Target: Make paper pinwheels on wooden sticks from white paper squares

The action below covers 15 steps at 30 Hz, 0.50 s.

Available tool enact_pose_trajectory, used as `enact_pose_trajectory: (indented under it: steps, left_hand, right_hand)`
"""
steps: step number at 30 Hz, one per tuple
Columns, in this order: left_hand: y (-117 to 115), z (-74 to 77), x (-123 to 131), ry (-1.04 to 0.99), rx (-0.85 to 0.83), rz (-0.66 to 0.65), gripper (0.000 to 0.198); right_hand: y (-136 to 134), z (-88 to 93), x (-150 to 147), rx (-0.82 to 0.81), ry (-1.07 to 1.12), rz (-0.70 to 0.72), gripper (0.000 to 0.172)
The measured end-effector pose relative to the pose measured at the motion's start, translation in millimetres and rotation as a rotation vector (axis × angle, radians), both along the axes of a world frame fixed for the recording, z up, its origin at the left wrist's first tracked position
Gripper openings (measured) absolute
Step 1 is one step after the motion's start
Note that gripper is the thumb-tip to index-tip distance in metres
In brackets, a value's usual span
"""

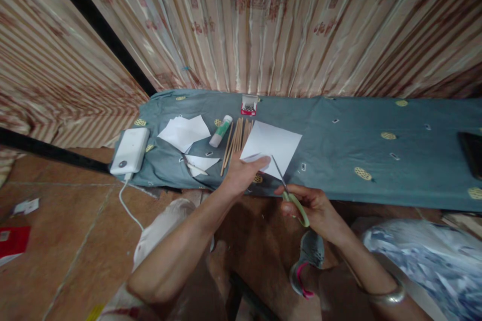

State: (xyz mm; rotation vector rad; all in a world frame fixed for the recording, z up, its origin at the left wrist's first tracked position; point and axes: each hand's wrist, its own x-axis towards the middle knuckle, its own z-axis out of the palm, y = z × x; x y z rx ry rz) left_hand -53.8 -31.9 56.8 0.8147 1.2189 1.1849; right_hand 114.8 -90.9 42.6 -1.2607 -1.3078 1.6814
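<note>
My left hand (244,170) pinches the lower left edge of a white sheet of paper (276,140), thumb on top. In my right hand (311,205) are scissors (295,205) with light green handles, my fingers closed on the grips. Their blades reach up over the paper's lower edge, close to my left thumb. Left of the paper lie several thin wooden sticks (236,138), partly covered by my left hand and the sheet. A glue stick (221,131) with a green label rests beside them.
Several white paper pieces (186,130) and a white pen-like tool (196,167) lie on the left. A small red box (249,105) of metal bits stands at the back. A white power bank (130,151) with a cable sits at the cloth's left end; a dark device (470,153) is far right.
</note>
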Motion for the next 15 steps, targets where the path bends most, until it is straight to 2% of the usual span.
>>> enact_pose_trajectory:
  steps: [15]
  left_hand:
    - [0.5,-1.3,1.3,-0.006,0.005,-0.004,0.016]
  right_hand:
    - [-0.2,3.1,-3.5,-0.038,0.03,-0.054,0.041]
